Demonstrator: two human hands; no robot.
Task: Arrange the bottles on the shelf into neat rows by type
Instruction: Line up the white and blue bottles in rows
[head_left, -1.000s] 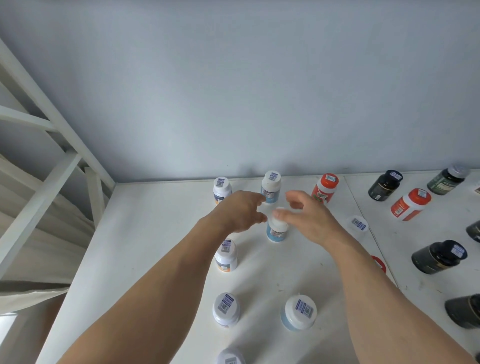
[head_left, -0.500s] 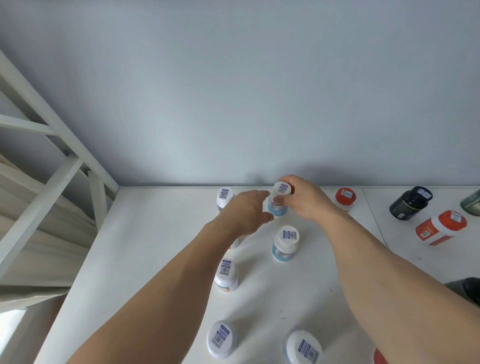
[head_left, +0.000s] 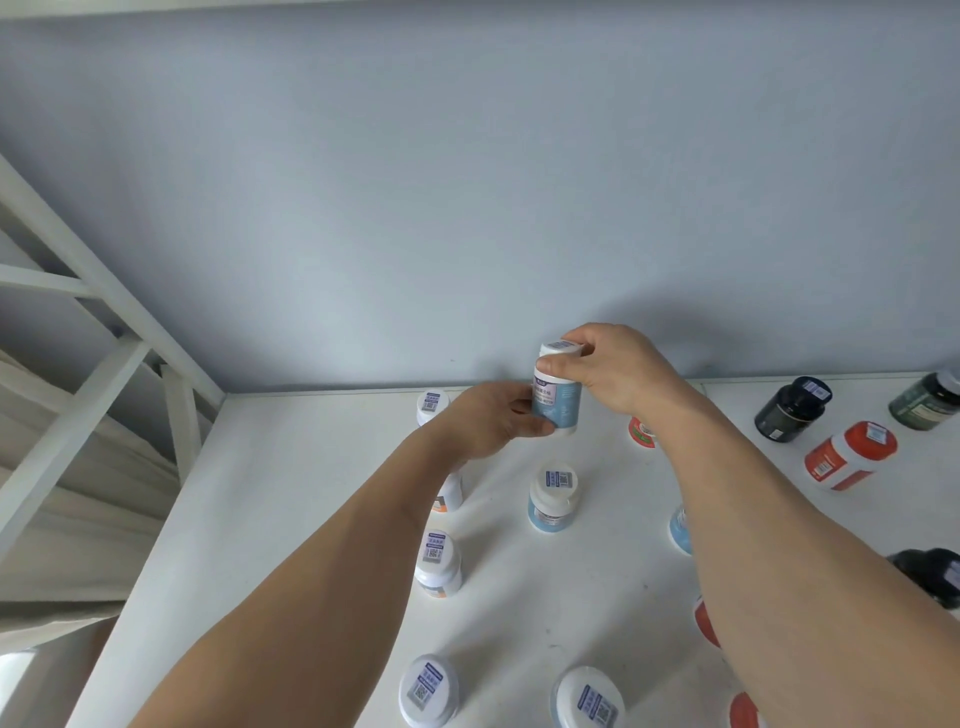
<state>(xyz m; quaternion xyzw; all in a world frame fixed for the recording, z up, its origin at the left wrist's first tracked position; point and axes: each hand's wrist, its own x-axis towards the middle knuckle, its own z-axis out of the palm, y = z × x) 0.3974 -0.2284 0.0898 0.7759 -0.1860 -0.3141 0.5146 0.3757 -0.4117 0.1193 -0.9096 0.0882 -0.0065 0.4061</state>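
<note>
— Head view: what are your hands doing?

— My right hand (head_left: 615, 371) pinches the cap of the blue-label bottle (head_left: 556, 395); my left hand (head_left: 488, 421) curls round its base. It sits at twelve o'clock on the shelf (head_left: 291, 519), close to the back wall.

— How should you finish?

— I'd set it flat, in line with the second blue bottle (head_left: 554, 499) at six o'clock of it, then let go gently.

— Any writing?

— Only barcode stickers on the caps; label print is too blurred to read.
</note>
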